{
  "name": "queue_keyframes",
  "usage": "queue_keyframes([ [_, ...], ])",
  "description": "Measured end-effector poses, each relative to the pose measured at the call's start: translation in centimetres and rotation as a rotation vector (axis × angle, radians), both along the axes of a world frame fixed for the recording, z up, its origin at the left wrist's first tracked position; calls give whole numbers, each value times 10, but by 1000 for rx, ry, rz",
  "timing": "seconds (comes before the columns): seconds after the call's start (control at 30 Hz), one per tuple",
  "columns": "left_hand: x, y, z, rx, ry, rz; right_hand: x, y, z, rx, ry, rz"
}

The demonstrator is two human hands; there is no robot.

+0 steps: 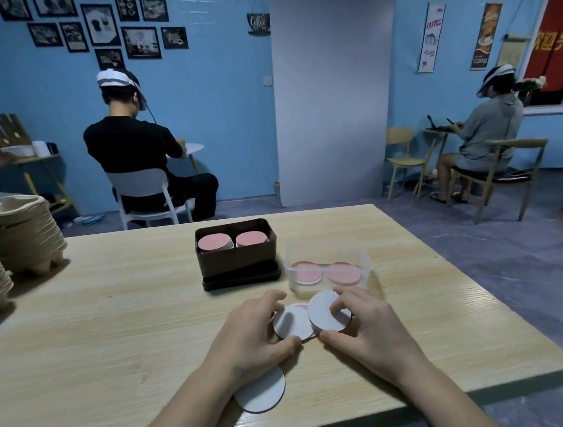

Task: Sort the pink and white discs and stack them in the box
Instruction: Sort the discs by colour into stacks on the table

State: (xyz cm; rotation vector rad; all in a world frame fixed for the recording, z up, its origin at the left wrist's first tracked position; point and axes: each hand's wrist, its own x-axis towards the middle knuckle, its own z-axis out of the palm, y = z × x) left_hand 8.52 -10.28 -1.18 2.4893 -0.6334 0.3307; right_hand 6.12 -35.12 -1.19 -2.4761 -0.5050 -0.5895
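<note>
Two white-faced discs overlap between the hands in the head view: the left hand (249, 332) pinches the left disc (291, 321), while the right hand (365, 328) pinches the right disc (328, 311), which overlaps it. A third disc (262, 393) lies under the left wrist. The clear box (327, 270) sits just beyond the right fingers, the dark box (237, 251) farther left on the wooden table (113, 330), in a blue-walled room.

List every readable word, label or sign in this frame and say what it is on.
"Coffee": black hanging sign on the blue wall.
"COFFEE": bottom of the brown poster.
White banner: red word on top, too blurred.
Red curtain: yellow Chinese characters, cut off.
Framed pictures: too small.
Discs, boxes: no text.
</note>
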Motion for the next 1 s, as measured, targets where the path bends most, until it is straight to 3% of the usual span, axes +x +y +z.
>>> queue_keyframes([
  [0.27,-4,2,2,-118,-156,64,1,0,-2,11,17,-20],
  [0.63,-9,-13,3,21,-233,-258,-6,6,3,-99,-11,217],
  [1.0,-7,-6,-2,-75,-177,-186,-2,2,-2,3,-44,171],
])
